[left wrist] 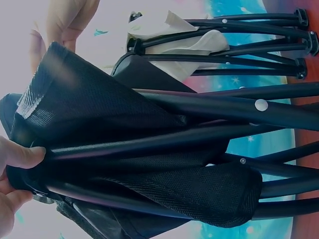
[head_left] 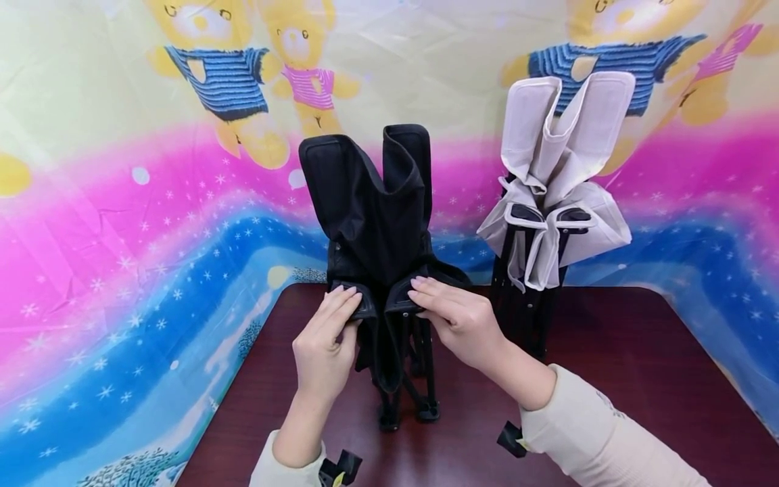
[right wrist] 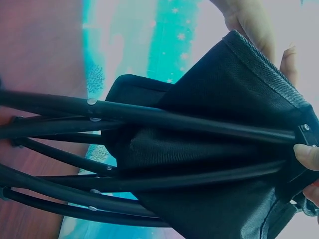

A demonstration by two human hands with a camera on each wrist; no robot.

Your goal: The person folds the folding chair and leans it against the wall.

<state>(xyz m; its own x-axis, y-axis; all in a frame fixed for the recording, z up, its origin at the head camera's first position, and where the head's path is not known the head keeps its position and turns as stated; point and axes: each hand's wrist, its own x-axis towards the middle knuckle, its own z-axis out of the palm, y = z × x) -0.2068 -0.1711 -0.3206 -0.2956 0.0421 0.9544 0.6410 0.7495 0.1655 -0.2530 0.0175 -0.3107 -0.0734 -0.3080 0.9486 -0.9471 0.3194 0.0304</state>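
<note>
A black folding chair (head_left: 371, 210) stands folded on its legs in the middle of the head view, its fabric back rising in two peaks and its seat cloth sagging between the front corners. My left hand (head_left: 325, 345) grips the left front corner, fingers over the top. In the left wrist view, the left thumb (left wrist: 27, 155) presses near the end of a black tube. On the other front corner my right hand (head_left: 468, 325) holds on the same way, its thumb (right wrist: 306, 155) against the corner in the right wrist view. Parts of both palms are hidden.
A second folding chair (head_left: 562, 162) with off-white fabric and black legs stands folded at the back right. Both chairs are on a dark red-brown table (head_left: 274, 406). Behind them hangs a backdrop (head_left: 182, 169) printed with bears and snowflakes, close to the table's far edge.
</note>
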